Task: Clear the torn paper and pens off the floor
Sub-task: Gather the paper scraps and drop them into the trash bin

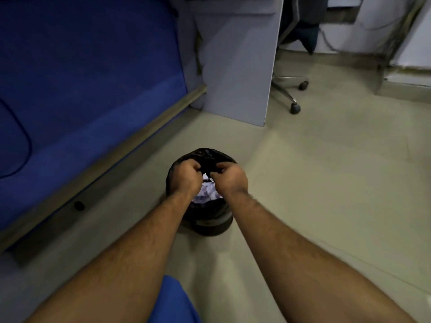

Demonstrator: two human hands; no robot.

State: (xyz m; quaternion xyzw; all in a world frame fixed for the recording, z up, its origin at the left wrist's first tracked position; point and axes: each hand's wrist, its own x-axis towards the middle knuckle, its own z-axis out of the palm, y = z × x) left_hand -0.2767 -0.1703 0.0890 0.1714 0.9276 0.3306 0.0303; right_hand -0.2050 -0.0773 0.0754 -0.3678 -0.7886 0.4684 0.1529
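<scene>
Standing on the beige floor (326, 183), a small round bin (211, 226) is lined with a black bag (205, 155), and crumpled white torn paper (207, 193) lies inside it (no pens can be made out). The left hand (185, 177) and the right hand (229, 179) are both over the opening, their fingers curled and pinching the bag's rim. A blue partition (81, 78) stands at the left, and an office chair (296, 85) stands further back.

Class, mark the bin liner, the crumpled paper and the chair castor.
bin liner (205, 155): head view, far rim of the black bag.
crumpled paper (207, 194): head view, white wad inside.
chair castor (295, 109): head view, nearer wheel.
</scene>
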